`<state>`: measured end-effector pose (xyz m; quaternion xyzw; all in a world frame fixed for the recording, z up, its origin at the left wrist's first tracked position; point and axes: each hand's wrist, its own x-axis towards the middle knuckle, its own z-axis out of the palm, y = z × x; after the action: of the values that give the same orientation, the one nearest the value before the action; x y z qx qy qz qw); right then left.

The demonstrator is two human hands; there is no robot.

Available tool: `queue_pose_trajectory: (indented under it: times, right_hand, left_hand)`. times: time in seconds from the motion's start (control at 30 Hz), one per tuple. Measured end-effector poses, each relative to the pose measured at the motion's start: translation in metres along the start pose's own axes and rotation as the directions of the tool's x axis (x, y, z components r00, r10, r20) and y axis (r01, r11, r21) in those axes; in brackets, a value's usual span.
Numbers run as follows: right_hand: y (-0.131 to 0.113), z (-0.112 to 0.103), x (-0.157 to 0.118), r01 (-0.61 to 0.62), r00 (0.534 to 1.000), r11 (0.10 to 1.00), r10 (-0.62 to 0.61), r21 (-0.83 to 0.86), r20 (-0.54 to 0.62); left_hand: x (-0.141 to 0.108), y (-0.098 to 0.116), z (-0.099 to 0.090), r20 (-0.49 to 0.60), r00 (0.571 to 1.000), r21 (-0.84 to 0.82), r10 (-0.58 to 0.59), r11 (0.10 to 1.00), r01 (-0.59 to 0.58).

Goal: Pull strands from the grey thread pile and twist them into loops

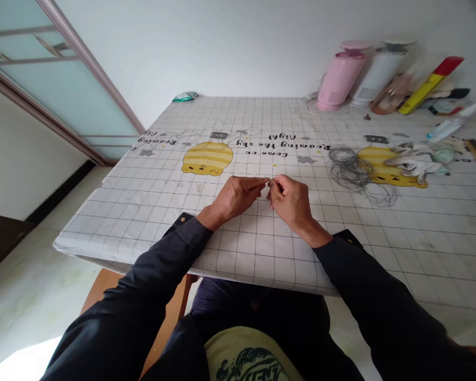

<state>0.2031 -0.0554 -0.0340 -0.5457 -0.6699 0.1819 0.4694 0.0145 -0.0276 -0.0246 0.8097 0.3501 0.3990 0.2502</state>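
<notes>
Above the near middle of the table, my left hand (241,194) and my right hand (289,198) meet at the fingertips. The fingers of my left hand are pinched together, pointing right. My right hand is curled, thumb and forefinger pressed together. Whatever lies between the fingertips is too small to make out. A loose tangle of thin dark wire or thread (351,170) rests on the tablecloth to the right of my hands. Beside it lies a crumpled pale cloth or glove (419,159).
The table has a checked cloth (238,248). At the back right stand a pink cylinder (343,79), a white cylinder (377,76), a bottle (392,95) and a yellow-red box (430,87). A clear tube (454,123) lies nearer. A green packet (185,97) is at the back left.
</notes>
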Motion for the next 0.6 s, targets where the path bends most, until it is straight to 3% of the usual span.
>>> queue_pose_trajectory:
  times: [0.17,0.4,0.6]
  right_hand:
    - [0.004,0.005,-0.002,-0.023,1.0,0.998,0.024,-0.053,0.012]
    - [0.0,-0.003,0.0,0.003,1.0,0.999,-0.004,0.039,0.028]
    - [0.0,-0.004,-0.003,0.024,0.999,0.998,-0.027,0.064,0.04]
  left_hand:
    - [-0.002,-0.003,0.004,0.024,0.998,0.119,0.051,0.991,-0.054]
    - [0.007,-0.009,-0.014,0.13,0.981,-0.145,-0.147,0.976,0.165]
    - [0.006,-0.006,-0.023,0.164,0.978,-0.059,-0.129,0.988,0.14]
